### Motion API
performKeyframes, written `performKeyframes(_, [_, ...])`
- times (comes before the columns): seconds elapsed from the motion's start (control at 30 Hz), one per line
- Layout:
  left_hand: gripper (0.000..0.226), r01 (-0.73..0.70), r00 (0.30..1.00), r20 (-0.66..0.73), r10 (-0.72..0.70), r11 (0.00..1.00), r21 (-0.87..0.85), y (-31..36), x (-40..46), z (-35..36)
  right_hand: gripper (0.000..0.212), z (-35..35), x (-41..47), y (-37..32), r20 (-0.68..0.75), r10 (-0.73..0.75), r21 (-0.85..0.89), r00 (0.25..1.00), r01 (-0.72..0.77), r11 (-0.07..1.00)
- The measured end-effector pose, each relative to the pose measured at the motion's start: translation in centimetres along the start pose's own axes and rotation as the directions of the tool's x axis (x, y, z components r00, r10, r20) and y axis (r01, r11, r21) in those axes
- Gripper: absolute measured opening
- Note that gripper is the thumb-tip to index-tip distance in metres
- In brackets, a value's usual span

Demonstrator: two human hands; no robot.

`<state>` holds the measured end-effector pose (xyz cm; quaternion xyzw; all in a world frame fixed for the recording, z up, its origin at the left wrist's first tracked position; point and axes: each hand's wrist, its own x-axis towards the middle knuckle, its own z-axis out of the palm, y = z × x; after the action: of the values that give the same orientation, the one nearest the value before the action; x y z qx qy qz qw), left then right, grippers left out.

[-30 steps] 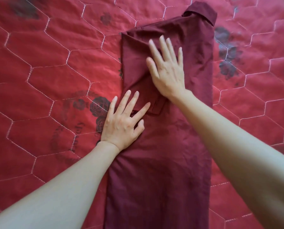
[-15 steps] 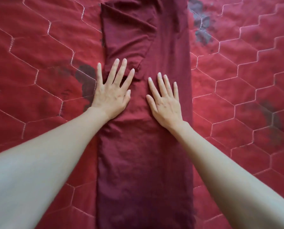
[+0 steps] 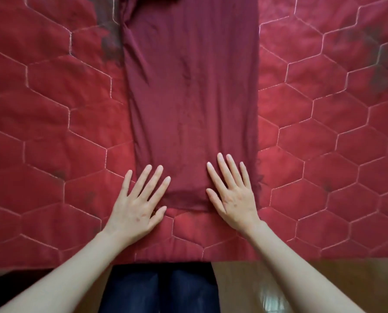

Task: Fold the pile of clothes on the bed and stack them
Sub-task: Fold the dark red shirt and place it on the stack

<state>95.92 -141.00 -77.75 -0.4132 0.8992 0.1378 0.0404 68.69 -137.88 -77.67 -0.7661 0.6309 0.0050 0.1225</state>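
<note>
1. Maroon garment (image 3: 190, 98), folded into a long strip, lies flat on the red quilted bed (image 3: 53, 109).
2. Left hand (image 3: 138, 206), grip spread, presses its near left corner.
3. Right hand (image 3: 233, 197), fingers splayed flat, presses the near right corner.

A dark maroon garment (image 3: 188, 98) lies flat on the bed, folded into a long narrow strip that runs straight away from the bed's near edge. Its hem end sits close to that edge, and the cloth shows light creases.
</note>
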Motion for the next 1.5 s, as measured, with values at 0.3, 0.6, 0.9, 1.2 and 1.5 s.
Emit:
performKeyframes(0.3, [0.055, -0.060, 0.998, -0.028, 0.064, 0.991, 0.117, 2.4, 1.0, -2.3, 0.050, -1.2, -4.4, 0.2, -0.206, -0.094, 0.040, 0.974, 0.104, 0.994])
performKeyframes(0.6, [0.034, -0.078, 0.961, -0.246, 0.127, 0.977, 0.197, 1.5, 4.9, -4.7, 0.037, -4.5, 2.9, 2.5, -0.266, -0.111, -0.051, 0.958, 0.101, 0.994])
performKeyframes(0.9, [0.026, -0.054, 0.964, -0.258, 0.069, 0.996, 0.067, 2.5, 3.3, -6.5, 0.021, -7.1, 0.3, 2.6, -0.143, -0.095, -0.037, 0.985, 0.091, 0.995])
performKeyframes(1.2, [0.032, -0.114, 0.972, -0.229, 0.054, 0.959, -0.261, 9.6, -11.7, -10.1, 0.021, -11.4, -15.3, -2.2, -0.056, -0.165, 0.185, 0.985, 0.172, 0.968])
performKeyframes(1.5, [0.032, 0.060, 0.994, -0.035, -0.100, 0.805, -0.591, 7.6, -7.6, -21.3, 0.017, -22.4, -10.9, -2.1, 0.265, 0.063, 0.344, 0.962, -0.155, 0.926])
